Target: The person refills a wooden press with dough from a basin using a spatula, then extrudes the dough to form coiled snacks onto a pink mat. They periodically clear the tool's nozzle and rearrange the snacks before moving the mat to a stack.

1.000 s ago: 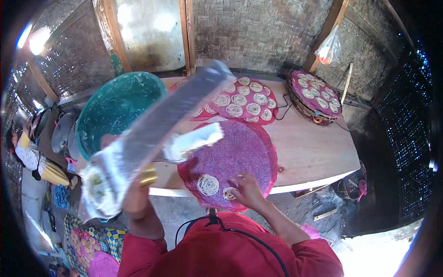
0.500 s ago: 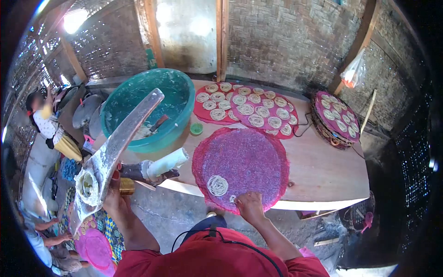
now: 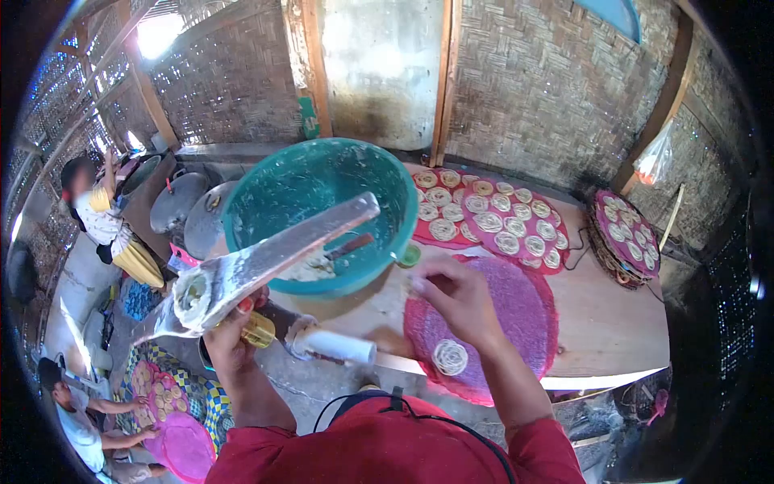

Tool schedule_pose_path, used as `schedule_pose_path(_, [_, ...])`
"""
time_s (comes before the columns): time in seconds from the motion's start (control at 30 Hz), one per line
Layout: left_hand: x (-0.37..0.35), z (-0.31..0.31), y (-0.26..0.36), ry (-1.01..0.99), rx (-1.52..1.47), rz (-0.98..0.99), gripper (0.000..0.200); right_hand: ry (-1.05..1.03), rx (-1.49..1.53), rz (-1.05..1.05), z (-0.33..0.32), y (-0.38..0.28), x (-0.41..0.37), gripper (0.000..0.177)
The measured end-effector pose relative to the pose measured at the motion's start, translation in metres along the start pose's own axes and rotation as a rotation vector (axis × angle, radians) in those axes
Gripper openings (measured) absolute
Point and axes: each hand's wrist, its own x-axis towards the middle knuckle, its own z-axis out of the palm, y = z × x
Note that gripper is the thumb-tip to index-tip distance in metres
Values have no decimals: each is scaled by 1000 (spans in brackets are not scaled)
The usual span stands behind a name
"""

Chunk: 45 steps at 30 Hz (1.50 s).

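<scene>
Risen from the purple cloth since the earlier frame, the right hand (image 3: 463, 302) is now over its left edge, and the small ring of strands that lay by its fingers is off the cloth. The wooden press (image 3: 270, 250) has swung lower, its far end now over the green tub (image 3: 334, 284).

At the near left, a person (image 3: 79, 427) reaches to a pink cloth (image 3: 184, 445) by a checked sheet (image 3: 218, 403). At the far left, another person (image 3: 106, 222) stands beside round metal pots (image 3: 173, 206).

The left hand (image 3: 226, 335) is clamped on the press, which slants up to the right, with pale dough (image 3: 192, 297) in its round hole. A brass cylinder (image 3: 258, 329) is just beside this hand; right of it, a white tube (image 3: 343, 347) points right, near the desk (image 3: 609, 319) edge. Inside the tub are dough and a dark handle (image 3: 351, 244).

Next comes a small green cup (image 3: 409, 256) beside the tub. The right hand has thumb and fingers together on a small pale bit (image 3: 415, 284). Below it, on the near left part of the purple cloth (image 3: 512, 323), lies one noodle coil (image 3: 450, 357). Farther back, two overlapping cloths (image 3: 501, 211) carry many coils. At the far right are a coil-topped basket (image 3: 619, 262) and a hanging plastic bag (image 3: 657, 157).
</scene>
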Motion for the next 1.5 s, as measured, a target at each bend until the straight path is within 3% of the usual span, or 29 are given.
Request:
schedule_pose_path(0.03, [8,-10,0,1,-4,-49,39,-30,-1,-105,22,-8,26,13])
schedule_pose_path(0.13, [34,-42,-10,14,-68,-160,36,-113,83,-122,87,12,91,14])
schedule_pose_path(0.2, [53,-58,-15,0,-47,-224,35,-227,-497,-160,119,35,119,18])
schedule_pose_path(0.23, [62,-64,-19,-6,-25,-287,33,-220,-500,-158,126,49,128,18])
schedule_pose_path(0.3, [78,-80,-32,12,-24,-333,31,-482,-1255,-103,135,76,138,22])
schedule_pose_path(0.33, [86,-90,-40,37,-54,-379,29,-482,-1257,-95,138,85,141,22])
schedule_pose_path(0.4, [99,-107,-57,25,-186,-463,23,-603,-1380,304,140,93,143,22])
schedule_pose_path(0.43, [104,-116,-61,28,-191,-472,23,-608,-1382,315,139,95,143,22])
schedule_pose_path(0.5, [113,-131,-71,-86,-343,-588,18,-717,-1360,111,134,75,146,20])
schedule_pose_path(0.63, [122,-151,-77,-85,-426,-618,23,-805,-1446,109,137,12,143,22])
schedule_pose_path(0.7, [127,-161,-79,-56,-422,-613,24,-677,-1437,174,136,-15,148,25])
schedule_pose_path(0.9, [132,-176,-83,-64,-462,-625,30,-720,-1210,290,165,84,156,34])
schedule_pose_path(1.1, [129,-177,-85,-1,-450,-570,28,-702,-1055,460,179,88,153,36])
schedule_pose_path(1.3, [132,-180,-82,2,-463,-618,25,-775,-935,447,187,75,150,32])
schedule_pose_path(1.37, [133,-180,-78,19,-474,-600,38,-777,-931,428,179,73,148,32])
schedule_pose_path(1.47, [140,-175,-36,168,-116,-410,45,-805,-922,450,156,46,157,31])
schedule_pose_path(1.5, [146,-181,-12,65,69,-267,47,-827,-912,506,144,32,161,31])
